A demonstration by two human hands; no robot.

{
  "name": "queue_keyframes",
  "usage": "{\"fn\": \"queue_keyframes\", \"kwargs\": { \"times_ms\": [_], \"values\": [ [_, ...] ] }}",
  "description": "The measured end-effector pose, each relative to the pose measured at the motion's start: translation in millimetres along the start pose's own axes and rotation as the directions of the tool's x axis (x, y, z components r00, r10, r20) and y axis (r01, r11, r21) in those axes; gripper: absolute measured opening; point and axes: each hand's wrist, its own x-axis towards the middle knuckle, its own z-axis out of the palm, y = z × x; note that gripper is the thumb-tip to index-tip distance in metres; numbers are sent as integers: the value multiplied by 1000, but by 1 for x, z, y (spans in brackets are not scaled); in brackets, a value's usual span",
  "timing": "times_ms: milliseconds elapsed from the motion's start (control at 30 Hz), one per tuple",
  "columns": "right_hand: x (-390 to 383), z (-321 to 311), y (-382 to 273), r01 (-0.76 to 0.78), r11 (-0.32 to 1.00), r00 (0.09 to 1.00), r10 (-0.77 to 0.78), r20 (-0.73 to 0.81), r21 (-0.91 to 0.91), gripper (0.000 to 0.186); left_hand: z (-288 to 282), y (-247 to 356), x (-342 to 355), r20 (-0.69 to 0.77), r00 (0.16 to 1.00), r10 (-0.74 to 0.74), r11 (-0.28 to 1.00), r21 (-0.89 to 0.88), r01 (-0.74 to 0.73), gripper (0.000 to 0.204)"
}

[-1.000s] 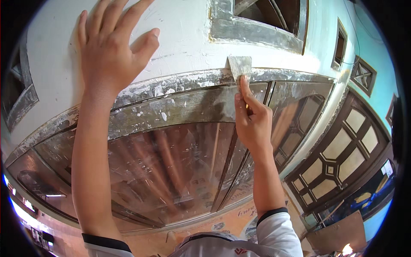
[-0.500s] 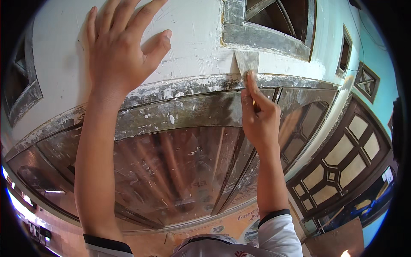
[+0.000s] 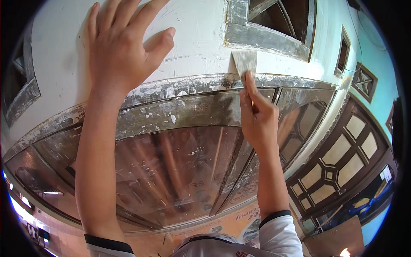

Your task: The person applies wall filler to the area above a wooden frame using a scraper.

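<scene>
Fingers spread, my left hand (image 3: 122,53) lies against the white wall (image 3: 195,47) at the upper left. My right hand (image 3: 260,118) grips a putty knife (image 3: 244,61) by its handle, which is mostly hidden in the fist, with the index finger stretched along it. The wide metal blade rests on the white wall, just above the paint-flecked wooden ledge (image 3: 197,83) and below the lower frame of a dark vent opening (image 3: 267,38). The wall around the blade carries uneven white streaks and ridges.
Below the ledge is a dark wooden frame (image 3: 180,111) with glass panes (image 3: 171,167). Another framed opening (image 3: 21,103) sits at far left. To the right are a panelled wooden door (image 3: 338,158) and a turquoise wall (image 3: 383,81). A brown board (image 3: 336,237) is at lower right.
The putty knife has slid slightly left along the wall in my right hand. My left hand stays spread on the wall. The view has shifted a little.
</scene>
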Motion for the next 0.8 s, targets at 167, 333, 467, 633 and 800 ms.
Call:
{"fn": "queue_keyframes", "kwargs": {
  "times_ms": [167,333,467,633,800],
  "values": [
    [-18,-4,0,-72,997,996,71,63,13,45,15,0,-4,-137,990,46,998,38,-41,51],
    [4,-2,-13,-46,997,997,50,65,-55,45,11,-5,-5,-70,997,19,1000,-3,-20,51],
    [-19,2,-2,2,1000,1000,-2,28,6,55,12,-4,-4,-146,987,65,998,32,-61,50],
    [2,2,-10,42,999,999,-41,31,-27,55,13,0,-3,-120,993,18,1000,-6,-19,50],
    [-9,13,-4,70,997,997,-70,-16,15,55,8,-5,-4,-73,997,22,999,26,-20,50]
  ]
}}
